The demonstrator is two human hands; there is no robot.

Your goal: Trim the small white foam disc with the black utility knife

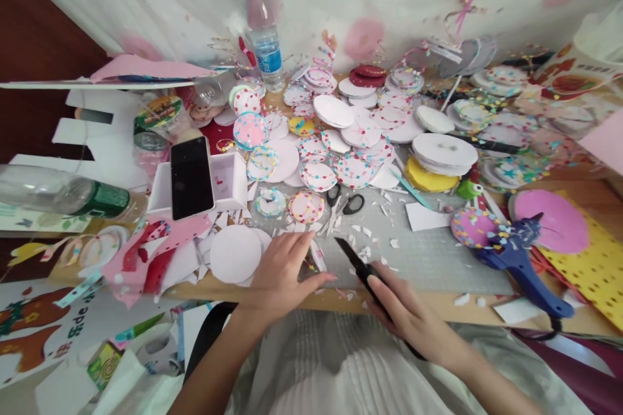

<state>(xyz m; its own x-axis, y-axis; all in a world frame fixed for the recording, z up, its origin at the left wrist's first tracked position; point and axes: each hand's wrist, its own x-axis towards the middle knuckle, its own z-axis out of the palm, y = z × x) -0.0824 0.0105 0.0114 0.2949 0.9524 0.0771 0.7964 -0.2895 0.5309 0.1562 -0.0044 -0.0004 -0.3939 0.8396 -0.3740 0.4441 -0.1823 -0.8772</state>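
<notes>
My right hand is closed around a black utility knife, whose blade end points up and left over the grey cutting mat. My left hand lies on the mat's near left edge with fingers spread, pressing on small paper pieces beside a white paper circle. White paper scraps are scattered around both hands.
Several stacks of decorated paper discs cover the desk's middle. A black phone rests on a white box, black scissors lie on the mat, a blue glue gun at right, a water bottle at the back, another bottle lying at left.
</notes>
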